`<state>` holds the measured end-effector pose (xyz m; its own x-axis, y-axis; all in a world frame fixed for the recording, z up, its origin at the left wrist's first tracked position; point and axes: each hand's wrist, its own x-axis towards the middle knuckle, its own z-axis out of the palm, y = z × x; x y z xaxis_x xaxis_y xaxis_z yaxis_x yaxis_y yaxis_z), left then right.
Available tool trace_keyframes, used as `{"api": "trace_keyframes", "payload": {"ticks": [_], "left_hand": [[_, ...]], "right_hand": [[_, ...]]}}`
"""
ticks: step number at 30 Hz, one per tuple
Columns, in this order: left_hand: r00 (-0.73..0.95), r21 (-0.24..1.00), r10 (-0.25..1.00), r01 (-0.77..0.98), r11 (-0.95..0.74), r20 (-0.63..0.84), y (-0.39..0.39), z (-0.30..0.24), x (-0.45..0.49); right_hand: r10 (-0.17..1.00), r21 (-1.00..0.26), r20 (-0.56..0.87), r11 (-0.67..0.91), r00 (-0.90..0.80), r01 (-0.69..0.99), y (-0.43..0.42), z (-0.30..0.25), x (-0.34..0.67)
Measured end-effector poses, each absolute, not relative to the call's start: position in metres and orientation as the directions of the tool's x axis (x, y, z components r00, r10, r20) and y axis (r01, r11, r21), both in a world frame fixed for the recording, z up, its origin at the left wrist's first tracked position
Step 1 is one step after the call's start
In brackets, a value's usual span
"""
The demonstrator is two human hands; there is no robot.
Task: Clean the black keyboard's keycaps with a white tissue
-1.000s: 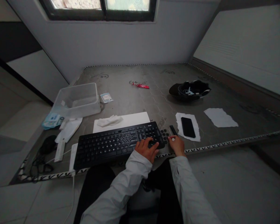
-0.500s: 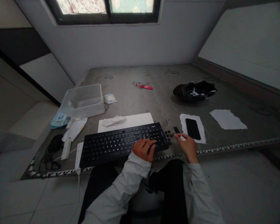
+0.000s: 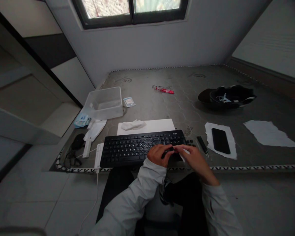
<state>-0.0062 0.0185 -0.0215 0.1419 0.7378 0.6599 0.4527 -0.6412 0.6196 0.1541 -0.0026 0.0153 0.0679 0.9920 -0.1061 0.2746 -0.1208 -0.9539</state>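
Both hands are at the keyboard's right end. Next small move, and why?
Likely brace the keyboard with the left hand and work the small dark piece at its right end with the right hand. Both hands meet there over the keys, the right grip also carries a small white piece, and loose keycaps lie just off that edge. Whether the dark piece is seated is hidden.

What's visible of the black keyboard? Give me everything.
Black, full-size, plastic-looking keyboard, rows of keys with pale legends. It lies flat near the front edge of the grey padded surface, long side toward the person, far edge meeting a white sheet. The left hand and right hand cover its right end; small dark pieces lie just beyond that end.
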Motion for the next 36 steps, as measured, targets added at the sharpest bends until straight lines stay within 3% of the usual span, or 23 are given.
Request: {"api": "trace_keyframes", "payload": {"ticks": [7,14,19,24,30,33,36], "left_hand": [[0.076,0.664,0.753,0.421,-0.618,0.654,0.014,-0.005,-0.012],[0.16,0.664,0.74,0.349,-0.662,0.653,0.016,-0.017,-0.009],[0.263,0.644,0.717,0.316,-0.696,0.646,0.019,-0.024,-0.006],[0.197,0.626,0.703,0.337,-0.703,0.683,0.018,-0.02,-0.006],[0.078,0.616,0.685,0.372,-0.694,0.724,0.019,-0.012,-0.011],[0.068,0.611,0.673,0.362,-0.704,0.736,0.02,-0.013,-0.011],[0.073,0.619,0.684,0.364,-0.696,0.726,0.021,-0.015,-0.011]], "right_hand": [[0.982,-0.983,-0.12,-0.098,0.143,-0.157,-0.001,0.002,0.154],[0.954,-1.0,-0.008,-0.008,0.3,0.0,0.0,0.001,0.144],[0.942,-1.0,-0.009,-0.018,0.335,0.025,-0.002,0.005,0.142],[0.964,-0.998,-0.017,-0.032,0.265,0.054,-0.003,0.008,0.152],[0.983,-0.97,-0.177,-0.167,-0.042,0.176,-0.009,0.013,0.167],[0.985,-0.955,-0.17,-0.157,-0.032,0.253,-0.011,0.016,0.17],[0.99,-0.964,-0.123,-0.134,0.064,0.228,-0.012,0.017,0.171]]}}
